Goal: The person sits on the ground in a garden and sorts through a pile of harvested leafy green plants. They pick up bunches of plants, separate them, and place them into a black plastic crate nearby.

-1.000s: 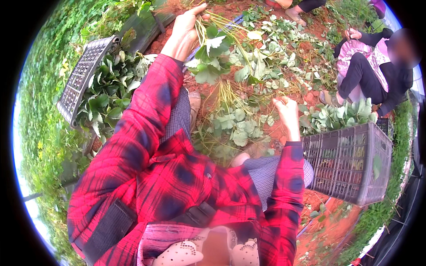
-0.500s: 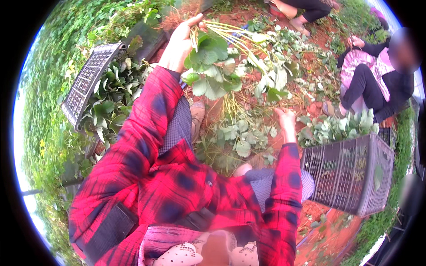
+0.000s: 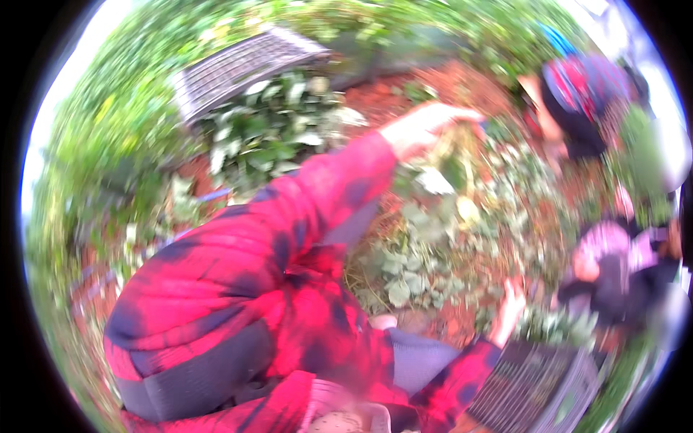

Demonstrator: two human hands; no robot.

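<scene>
In front of the red-and-black plaid fabric shirt (image 3: pixel 303 209), the big change is that the whole view has swung left and tilted, so pretty much everything's smeared. The right hand (image 3: pixel 510 312) is off on its own, fingers pointing away from the body, and honestly I can't tell if it's cupped, spread or pinching something. A bit farther out, the left hand (image 3: pixel 426 127) is closed around a bunch of green leafy plants with long pale stalks (image 3: pixel 453 173), leaves dangling just below the fingers. Looks like the same bunch it had half a second ago, so I'd say it hasn't been let go and the handling of it isn't done. Between the hands there's a loose spread of pale green leaves (image 3: pixel 411 278) on the ground. Just below the right hand sits a dark grey slatted plastic crate (image 3: pixel 530 386), with leaves beside the fingers. Past the left forearm, left of that hand, there's a grey plastic lattice crate (image 3: pixel 245 76) with dark green leaves (image 3: pixel 267 133) against it. Farthest off, right of both hands, are a person in pink and black (image 3: pixel 613 270) and another in purple and red (image 3: pixel 588 90), both super blurry.
</scene>
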